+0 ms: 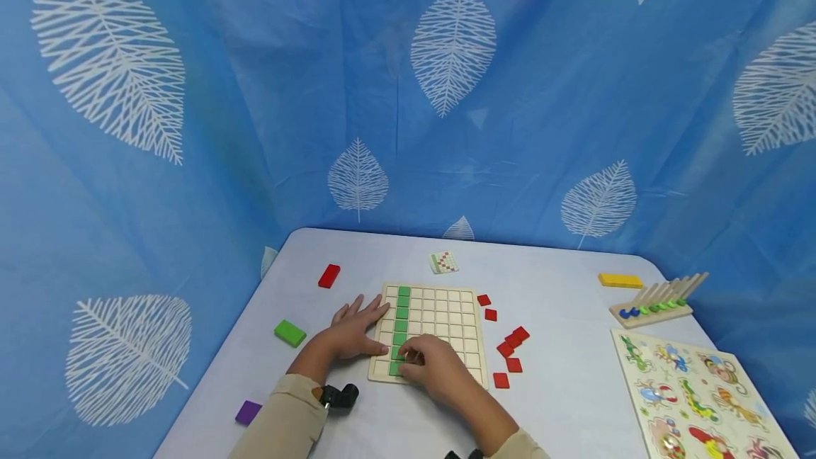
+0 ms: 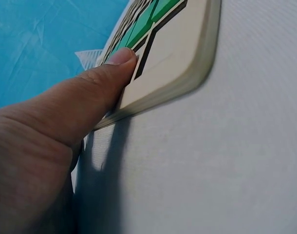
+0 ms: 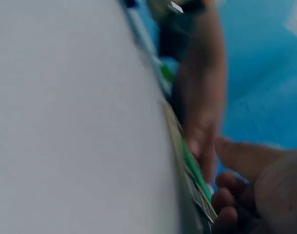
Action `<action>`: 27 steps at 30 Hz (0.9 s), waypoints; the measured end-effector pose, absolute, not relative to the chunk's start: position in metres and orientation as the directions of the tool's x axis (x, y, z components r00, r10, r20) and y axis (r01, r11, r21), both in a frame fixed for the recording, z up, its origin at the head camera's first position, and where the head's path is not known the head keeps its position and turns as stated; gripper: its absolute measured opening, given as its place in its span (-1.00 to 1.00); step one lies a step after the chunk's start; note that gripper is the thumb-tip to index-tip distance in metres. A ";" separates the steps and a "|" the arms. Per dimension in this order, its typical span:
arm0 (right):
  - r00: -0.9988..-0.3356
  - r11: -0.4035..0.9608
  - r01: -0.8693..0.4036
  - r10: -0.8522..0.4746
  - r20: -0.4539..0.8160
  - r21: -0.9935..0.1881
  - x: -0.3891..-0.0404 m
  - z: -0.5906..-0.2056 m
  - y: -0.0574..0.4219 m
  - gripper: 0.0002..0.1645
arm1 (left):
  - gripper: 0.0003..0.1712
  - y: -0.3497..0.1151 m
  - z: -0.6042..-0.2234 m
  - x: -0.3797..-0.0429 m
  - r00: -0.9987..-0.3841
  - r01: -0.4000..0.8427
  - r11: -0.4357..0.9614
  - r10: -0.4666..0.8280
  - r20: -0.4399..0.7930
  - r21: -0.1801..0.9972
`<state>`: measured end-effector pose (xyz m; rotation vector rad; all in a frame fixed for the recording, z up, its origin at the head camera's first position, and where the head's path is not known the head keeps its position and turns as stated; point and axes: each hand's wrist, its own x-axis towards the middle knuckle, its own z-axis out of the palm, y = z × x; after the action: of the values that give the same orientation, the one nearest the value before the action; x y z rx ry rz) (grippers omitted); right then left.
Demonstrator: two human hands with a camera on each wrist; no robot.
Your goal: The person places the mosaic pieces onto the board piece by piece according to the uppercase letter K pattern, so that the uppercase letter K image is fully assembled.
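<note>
A square wooden grid board [image 1: 440,312] lies on the white table. Green square tiles [image 1: 401,312] fill a column near its left side. My left hand [image 1: 353,331] rests on the board's left edge with its fingers spread. In the left wrist view, the thumb [image 2: 121,57] presses on the board's rim [image 2: 187,63] beside the green tiles [image 2: 141,24]. My right hand [image 1: 436,367] is over the lower end of the green column, fingers bent and thumb beside the lowest tile. The right wrist view shows a gap between thumb and fingers, with no tile visible there.
Several loose red tiles [image 1: 501,380] lie right of the board, and a small pattern card [image 1: 443,262] behind it. Red [image 1: 329,275], green [image 1: 290,333] and purple [image 1: 248,412] blocks lie left. At right are a yellow block [image 1: 620,280], a pegged bead stand [image 1: 656,307] and a picture board [image 1: 701,402].
</note>
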<state>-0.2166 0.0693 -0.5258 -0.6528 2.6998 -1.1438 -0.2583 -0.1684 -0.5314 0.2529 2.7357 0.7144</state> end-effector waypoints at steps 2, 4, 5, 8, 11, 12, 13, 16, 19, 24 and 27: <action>-0.931 0.612 -0.287 -0.358 0.066 -0.737 -0.232 -0.520 0.088 -0.80 | 0.15 -0.168 -0.531 -0.259 -0.940 0.091 0.858 0.241 -0.241 0.505; -0.966 0.631 -0.232 -0.241 0.098 -0.740 -0.251 -0.515 0.113 -0.74 | 0.15 -0.168 -0.531 -0.261 -0.942 0.084 0.856 0.235 -0.239 0.511; -0.979 0.659 -0.192 -0.178 0.097 -0.727 -0.260 -0.514 0.126 -0.71 | 0.15 -0.168 -0.531 -0.261 -0.944 0.084 0.853 0.234 -0.234 0.515; -0.998 0.752 -0.066 -0.052 0.042 -0.656 -0.285 -0.513 0.163 -0.56 | 0.15 -0.168 -0.532 -0.262 -0.943 0.084 0.853 0.235 -0.235 0.516; -0.994 0.795 0.044 -0.024 -0.103 -0.605 -0.298 -0.517 0.189 -0.43 | 0.15 -0.168 -0.533 -0.262 -0.940 0.092 0.853 0.245 -0.238 0.514; -0.990 0.798 0.062 -0.029 -0.141 -0.599 -0.300 -0.518 0.194 -0.41 | 0.15 -0.168 -0.533 -0.262 -0.939 0.093 0.852 0.247 -0.239 0.514; -0.985 0.796 0.070 -0.040 -0.167 -0.602 -0.301 -0.520 0.198 -0.41 | 0.15 -0.168 -0.533 -0.261 -0.939 0.094 0.852 0.248 -0.240 0.514; -0.979 0.787 0.080 -0.053 -0.197 -0.611 -0.302 -0.525 0.203 -0.44 | 0.16 -0.168 -0.533 -0.261 -0.940 0.099 0.847 0.252 -0.231 0.522; -0.981 0.784 0.075 -0.052 -0.185 -0.616 -0.303 -0.528 0.203 -0.47 | 0.16 -0.169 -0.533 -0.260 -0.940 0.105 0.850 0.254 -0.228 0.517; -0.982 0.801 0.065 -0.054 -0.180 -0.595 -0.308 -0.529 0.200 -0.52 | 0.16 -0.169 -0.533 -0.259 -0.939 0.099 0.850 0.251 -0.234 0.517; -0.985 0.800 0.064 -0.045 -0.166 -0.597 -0.306 -0.524 0.194 -0.57 | 0.16 -0.169 -0.534 -0.260 -0.940 0.093 0.852 0.246 -0.237 0.516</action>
<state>-0.3065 0.1942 -0.5243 0.0157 2.8156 -0.9423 -0.2596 -0.1692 -0.5340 0.2569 2.7332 0.7399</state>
